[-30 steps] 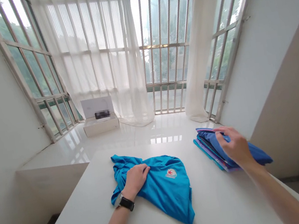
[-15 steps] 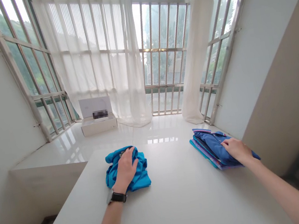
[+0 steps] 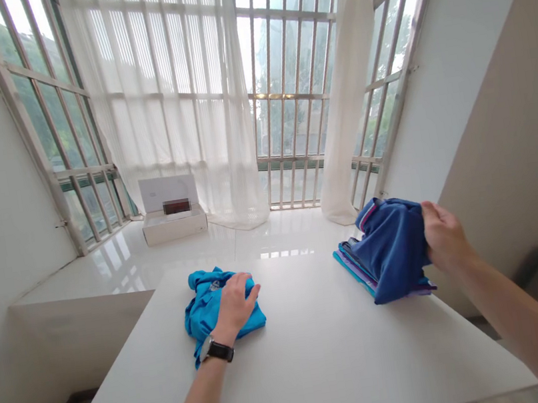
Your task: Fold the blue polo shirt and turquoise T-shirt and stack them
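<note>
A bunched bright blue shirt (image 3: 208, 305) lies on the white table (image 3: 323, 362) at its far left. My left hand (image 3: 236, 304), with a black watch on the wrist, rests flat on it with fingers spread. At the table's far right is a stack of folded clothes (image 3: 354, 268). My right hand (image 3: 443, 236) is closed on a dark blue garment (image 3: 392, 247), which is lifted off that stack and hangs down over it.
A white open box (image 3: 172, 212) sits on the glossy window ledge behind the table. Barred windows with sheer white curtains (image 3: 173, 101) fill the back. A beige wall stands close on the right.
My right hand has gripped the dark blue garment and raised it off the stack. The left hand stayed on the bunched blue shirt, which earlier lay spread out wider.
</note>
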Motion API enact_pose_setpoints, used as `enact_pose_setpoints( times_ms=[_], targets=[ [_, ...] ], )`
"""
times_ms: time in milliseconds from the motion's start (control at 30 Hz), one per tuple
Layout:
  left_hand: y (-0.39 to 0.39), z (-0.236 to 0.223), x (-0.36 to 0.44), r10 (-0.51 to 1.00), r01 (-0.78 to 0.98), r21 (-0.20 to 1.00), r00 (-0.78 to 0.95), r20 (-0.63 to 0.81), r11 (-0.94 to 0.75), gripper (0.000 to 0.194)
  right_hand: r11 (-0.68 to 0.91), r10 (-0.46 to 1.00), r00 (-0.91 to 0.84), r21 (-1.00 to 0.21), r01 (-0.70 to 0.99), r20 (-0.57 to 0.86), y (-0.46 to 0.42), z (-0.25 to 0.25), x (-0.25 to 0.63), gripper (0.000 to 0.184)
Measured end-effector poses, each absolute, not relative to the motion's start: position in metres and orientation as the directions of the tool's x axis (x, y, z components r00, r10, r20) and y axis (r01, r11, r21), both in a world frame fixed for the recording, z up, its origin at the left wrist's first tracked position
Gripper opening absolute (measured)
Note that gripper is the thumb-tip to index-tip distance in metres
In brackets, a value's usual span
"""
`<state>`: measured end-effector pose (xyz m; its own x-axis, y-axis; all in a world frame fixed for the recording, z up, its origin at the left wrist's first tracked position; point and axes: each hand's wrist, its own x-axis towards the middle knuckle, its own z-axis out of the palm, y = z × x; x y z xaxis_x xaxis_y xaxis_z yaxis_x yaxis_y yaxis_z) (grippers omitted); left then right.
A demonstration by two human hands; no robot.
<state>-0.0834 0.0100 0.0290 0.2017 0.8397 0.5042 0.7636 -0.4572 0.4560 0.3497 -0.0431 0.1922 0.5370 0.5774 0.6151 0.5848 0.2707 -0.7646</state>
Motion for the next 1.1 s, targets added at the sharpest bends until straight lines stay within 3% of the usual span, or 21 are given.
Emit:
enact_pose_setpoints(
  times_ms=[67, 133, 233, 300, 367, 500, 567, 633, 700, 767, 833, 867, 933, 1000, 1100],
  targets=[
    [-0.013, 0.048, -0.062, 0.797, 0.637, 0.511, 0.304, 0.521, -0.577, 0.028, 0.357, 0.553, 0.553, -0.777, 0.519, 0.624, -0.058, 0.22, 0.32, 0.041],
    [-0.041, 0.072, -0.041, 0.759, 0.37, 0.664, 0.368, 0.538, -0.65, 0.032, 0.428, 0.539, 0.525, -0.751, 0.503, 0.659, -0.075, 0.245, 0.287, 0.039],
    [-0.078, 0.11, -0.017, 0.737, 0.019, 0.832, 0.475, 0.48, -0.554, 0.043, 0.291, 0.515, 0.267, -0.459, 0.84, 0.815, -0.094, 0.267, 0.244, 0.039],
    [-0.092, 0.13, -0.01, 0.715, -0.1, 0.88, 0.544, 0.439, -0.464, 0.05, 0.232, 0.525, 0.116, -0.273, 0.934, 0.843, -0.1, 0.266, 0.223, 0.038],
    [-0.101, 0.141, -0.01, 0.724, -0.131, 0.922, 0.582, 0.37, -0.365, 0.054, 0.243, 0.522, 0.031, -0.184, 0.952, 0.852, -0.101, 0.258, 0.209, 0.036],
    [-0.114, 0.143, -0.033, 0.748, -0.237, 0.971, 0.644, 0.162, -0.006, 0.056, 0.275, 0.55, -0.092, -0.076, 0.958, 0.83, -0.103, 0.244, 0.191, 0.039],
    [-0.121, 0.141, -0.051, 0.736, -0.357, 0.928, 0.655, 0.169, 0.105, 0.066, 0.296, 0.567, -0.105, -0.083, 0.952, 0.817, -0.106, 0.243, 0.185, 0.04],
    [-0.128, 0.143, -0.073, 0.734, -0.43, 0.897, 0.64, 0.226, 0.098, 0.072, 0.375, 0.615, -0.112, -0.164, 0.912, 0.781, -0.112, 0.243, 0.181, 0.036],
    [-0.135, 0.151, -0.096, 0.759, -0.42, 0.907, 0.599, 0.255, 0.027, 0.069, 0.489, 0.737, -0.232, -0.264, 0.831, 0.635, -0.12, 0.242, 0.178, 0.033],
    [-0.139, 0.165, -0.119, 0.804, -0.352, 0.935, 0.542, 0.244, -0.046, 0.062, 0.573, 0.813, -0.458, -0.354, 0.739, 0.361, -0.127, 0.237, 0.174, 0.038],
    [-0.136, 0.185, -0.14, 0.84, -0.246, 0.959, 0.483, 0.248, -0.142, 0.052, 0.598, 0.782, -0.611, -0.419, 0.683, 0.119, -0.13, 0.228, 0.171, 0.033],
    [-0.132, 0.195, -0.149, 0.852, -0.168, 0.962, 0.451, 0.268, -0.214, 0.046, 0.602, 0.765, -0.639, -0.435, 0.669, 0.077, -0.13, 0.223, 0.168, 0.027],
    [-0.115, 0.215, -0.162, 0.862, 0.039, 0.917, 0.359, 0.358, -0.398, 0.035, 0.603, 0.781, -0.604, -0.447, 0.661, 0.161, -0.126, 0.214, 0.163, 0.02],
    [-0.089, 0.229, -0.166, 0.831, 0.21, 0.807, 0.221, 0.511, -0.552, 0.029, 0.603, 0.798, -0.485, -0.458, 0.653, 0.358, -0.117, 0.208, 0.158, 0.021],
    [-0.044, 0.227, -0.155, 0.704, 0.217, 0.73, -0.192, 0.683, -0.648, 0.033, 0.584, 0.788, -0.316, -0.477, 0.656, 0.529, -0.098, 0.199, 0.158, 0.029]
  ],
)
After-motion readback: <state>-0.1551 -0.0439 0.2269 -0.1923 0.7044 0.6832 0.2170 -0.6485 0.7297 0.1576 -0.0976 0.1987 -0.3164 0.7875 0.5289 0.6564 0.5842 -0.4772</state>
